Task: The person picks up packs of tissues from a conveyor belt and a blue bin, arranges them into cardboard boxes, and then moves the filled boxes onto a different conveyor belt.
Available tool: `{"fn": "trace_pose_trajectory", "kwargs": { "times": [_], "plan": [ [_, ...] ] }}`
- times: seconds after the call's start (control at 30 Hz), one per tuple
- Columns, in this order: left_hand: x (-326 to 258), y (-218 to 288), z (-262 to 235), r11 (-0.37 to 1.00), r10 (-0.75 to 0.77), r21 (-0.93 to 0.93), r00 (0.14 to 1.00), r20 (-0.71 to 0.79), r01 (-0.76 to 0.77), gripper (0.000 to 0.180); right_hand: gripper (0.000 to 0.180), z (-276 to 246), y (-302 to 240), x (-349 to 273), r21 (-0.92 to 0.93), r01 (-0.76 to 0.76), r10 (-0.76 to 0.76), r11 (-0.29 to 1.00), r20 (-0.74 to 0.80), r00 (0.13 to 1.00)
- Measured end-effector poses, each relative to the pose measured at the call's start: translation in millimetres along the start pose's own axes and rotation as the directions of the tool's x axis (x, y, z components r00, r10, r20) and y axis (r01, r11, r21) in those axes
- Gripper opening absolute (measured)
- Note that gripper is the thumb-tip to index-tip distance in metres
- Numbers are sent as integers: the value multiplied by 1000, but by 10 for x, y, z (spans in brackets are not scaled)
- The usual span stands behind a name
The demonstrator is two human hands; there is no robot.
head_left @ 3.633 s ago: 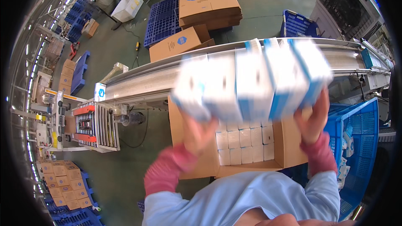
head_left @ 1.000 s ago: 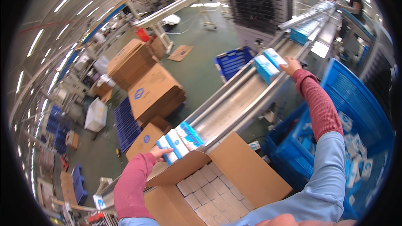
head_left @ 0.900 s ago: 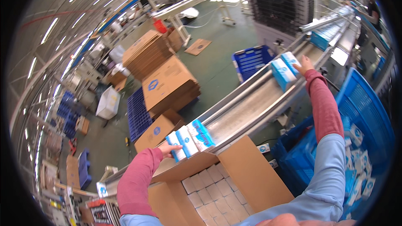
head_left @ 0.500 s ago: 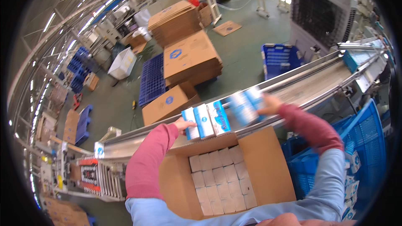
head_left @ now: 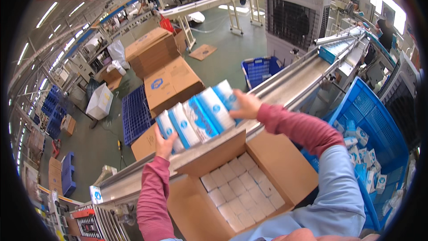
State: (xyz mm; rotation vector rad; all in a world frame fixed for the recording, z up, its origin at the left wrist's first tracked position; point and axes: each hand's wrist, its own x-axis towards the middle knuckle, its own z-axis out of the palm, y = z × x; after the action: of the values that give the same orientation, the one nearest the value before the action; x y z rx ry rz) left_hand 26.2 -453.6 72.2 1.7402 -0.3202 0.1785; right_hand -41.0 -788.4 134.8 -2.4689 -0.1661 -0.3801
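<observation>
Head view: my left hand [head_left: 165, 143] and right hand [head_left: 244, 105] now clamp the packs [head_left: 196, 118], gathered together, over the carton [head_left: 240, 189].

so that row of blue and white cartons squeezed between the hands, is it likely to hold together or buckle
The row of cartons is held only by end pressure from the left hand and right hand, so it could buckle in the middle if the squeeze eases. The cartons look boxy and stiff, which probably helps. Being lifted bare-handed, they seem fairly light.
</observation>
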Motion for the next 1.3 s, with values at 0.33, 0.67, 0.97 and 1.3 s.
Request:
{"fn": "trace_pose_trajectory", "kwargs": {
  "times": [0.33,0.67,0.97,1.3],
  "plan": [
    [-2411,873,-268,787,-559,218,517,649,578,76,57,-419,-582,-2174,34,-246,162,969,666,728],
    [-2709,60,408,620,-727,721,-120,677,309,46,62,491,-62,-2534,-421,119,386,899,891,240],
    [-2873,-88,733,964,-162,172,68,984,-200,82,76,1063,225,-3105,-128,273,-66,953,795,603],
    [-1865,1506,2286,955,-51,121,252,966,-269,33,31,-2163,1269,-4281,385,-517,624,764,-243,742]
  ]
}}
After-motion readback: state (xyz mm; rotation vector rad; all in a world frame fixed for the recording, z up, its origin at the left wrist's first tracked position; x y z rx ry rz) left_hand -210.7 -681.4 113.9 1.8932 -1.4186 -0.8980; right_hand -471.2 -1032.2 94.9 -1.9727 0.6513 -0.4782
